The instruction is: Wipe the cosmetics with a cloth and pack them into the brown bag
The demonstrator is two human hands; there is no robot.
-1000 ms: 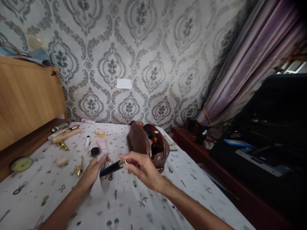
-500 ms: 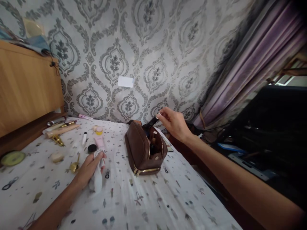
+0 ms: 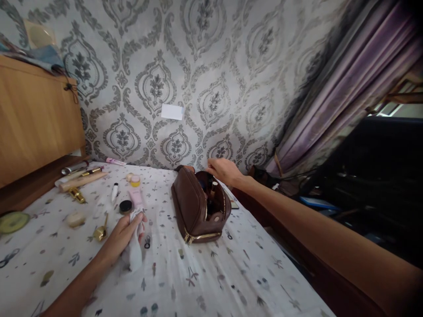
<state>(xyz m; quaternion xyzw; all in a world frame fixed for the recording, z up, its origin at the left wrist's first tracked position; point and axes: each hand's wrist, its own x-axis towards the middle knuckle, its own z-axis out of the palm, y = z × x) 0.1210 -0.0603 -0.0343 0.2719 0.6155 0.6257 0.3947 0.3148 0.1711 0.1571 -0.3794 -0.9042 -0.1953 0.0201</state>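
A brown cosmetic bag (image 3: 188, 204) stands unzipped on the patterned sheet, with a gold-capped tube (image 3: 214, 187) and dark items inside. At the bag's back opening, my right hand (image 3: 224, 171) is closed, fingertips pointing down. Whatever those fingers pinch is lost against the dark interior. My left hand (image 3: 127, 231) is closed around a crumpled white cloth (image 3: 135, 251), left of the bag. Just beyond this hand lie a round black-lidded jar (image 3: 126, 207) and a pink tube (image 3: 136, 197).
Scattered at left are a gold bottle (image 3: 76, 194), a gold round item (image 3: 100, 233), a beige round item (image 3: 76, 219), a green round container (image 3: 13, 222) and several tubes. A wooden cabinet (image 3: 39, 119) borders the left side. A flat card-like item (image 3: 234, 202) lies behind the bag.
My right hand has moved down and left to the bag's opening. The black tube it held above the bag no longer shows clearly. My left hand keeps the cloth.
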